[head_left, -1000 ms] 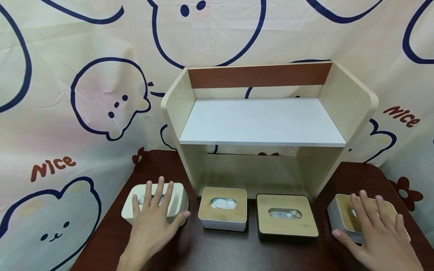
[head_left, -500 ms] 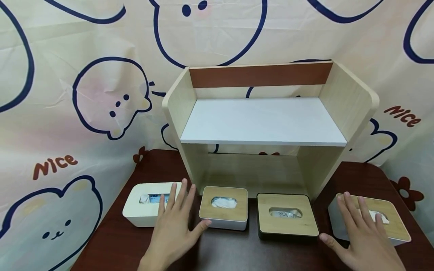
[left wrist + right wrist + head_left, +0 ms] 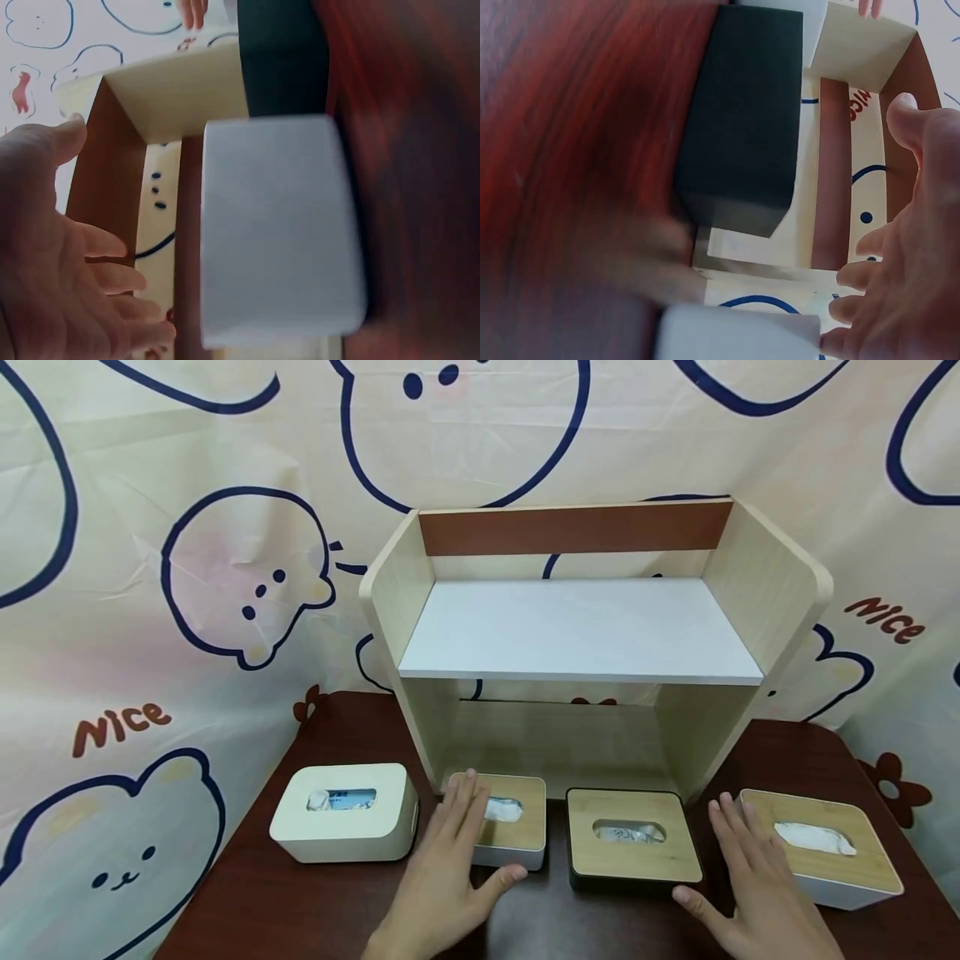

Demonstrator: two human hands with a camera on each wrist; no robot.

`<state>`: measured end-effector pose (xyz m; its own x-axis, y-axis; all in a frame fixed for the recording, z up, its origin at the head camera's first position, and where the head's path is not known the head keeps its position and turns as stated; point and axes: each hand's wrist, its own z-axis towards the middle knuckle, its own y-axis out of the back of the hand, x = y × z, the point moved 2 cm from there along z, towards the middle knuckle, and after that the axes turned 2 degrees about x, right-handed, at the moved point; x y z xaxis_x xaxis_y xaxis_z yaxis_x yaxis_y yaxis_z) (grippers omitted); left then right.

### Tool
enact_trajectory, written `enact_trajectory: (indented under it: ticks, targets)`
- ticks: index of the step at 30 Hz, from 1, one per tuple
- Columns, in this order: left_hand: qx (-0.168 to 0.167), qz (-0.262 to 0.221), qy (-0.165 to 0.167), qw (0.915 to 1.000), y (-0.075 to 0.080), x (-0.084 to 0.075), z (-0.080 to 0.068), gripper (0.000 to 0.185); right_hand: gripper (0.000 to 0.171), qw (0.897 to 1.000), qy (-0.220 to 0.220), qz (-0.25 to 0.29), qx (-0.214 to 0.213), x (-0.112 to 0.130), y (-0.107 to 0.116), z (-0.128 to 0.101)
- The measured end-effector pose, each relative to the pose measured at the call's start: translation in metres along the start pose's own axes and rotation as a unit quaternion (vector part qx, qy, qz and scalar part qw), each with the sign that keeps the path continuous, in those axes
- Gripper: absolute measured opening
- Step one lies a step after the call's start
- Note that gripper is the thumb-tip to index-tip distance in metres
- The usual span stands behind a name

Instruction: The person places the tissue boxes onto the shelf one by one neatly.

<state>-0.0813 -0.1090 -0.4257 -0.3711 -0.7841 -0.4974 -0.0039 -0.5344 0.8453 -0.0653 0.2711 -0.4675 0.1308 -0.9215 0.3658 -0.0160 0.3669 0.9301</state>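
Note:
In the head view my left hand (image 3: 446, 877) hovers, fingers straight, above the left part of a small tissue box (image 3: 516, 835) with a wooden lid and pale sides. The left wrist view shows a gap between that hand and the box's pale side (image 3: 277, 232). My right hand (image 3: 761, 885), fingers spread, is over the gap between a black tissue box (image 3: 637, 856) with a wooden lid and a pale-sided tissue box (image 3: 862, 852) at the far right. Neither hand holds anything. A cream tissue box (image 3: 345, 827) stands at the far left.
Behind the boxes stands a two-tier desk shelf (image 3: 592, 635) with a white board and pale side panels. All of it sits on a dark reddish-brown table (image 3: 360, 902). A cartoon-print cloth (image 3: 247, 710) hangs behind and at the sides.
My left hand has moved right, from above the cream box to above the small wooden-lidded one. My right hand has moved left, off the middle of the far-right box. The boxes stay put.

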Motion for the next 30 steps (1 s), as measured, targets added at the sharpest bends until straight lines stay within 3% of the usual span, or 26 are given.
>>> enact_trajectory:
  ticks: [7, 12, 18, 23, 30]
  targets:
    - [0.014, -0.114, -0.032, 0.9929, -0.018, -0.022, 0.003, 0.100, 0.117, 1.000, -0.011, 0.027, 0.005, 0.007, -0.003, -0.002]
    - [0.013, -0.144, -0.064, 0.9875, -0.030, -0.034, 0.001, 0.101, 0.121, 0.999, -0.021, 0.036, 0.022, 0.016, -0.005, -0.001]
    - [0.026, -0.191, -0.093, 0.9767, -0.050, -0.043, -0.002, 0.096, 0.118, 0.996, -0.013, 0.085, 0.027, 0.019, -0.014, -0.001]
    - [0.061, -0.225, -0.059, 0.9707, -0.067, -0.050, -0.001, 0.094, 0.116, 0.991, -0.022, 0.128, 0.022, 0.018, -0.019, -0.002]
    - [0.085, -0.278, 0.003, 0.9569, -0.086, -0.056, 0.005, 0.094, 0.110, 0.991, -0.028, 0.130, -0.014, 0.013, -0.027, -0.004]
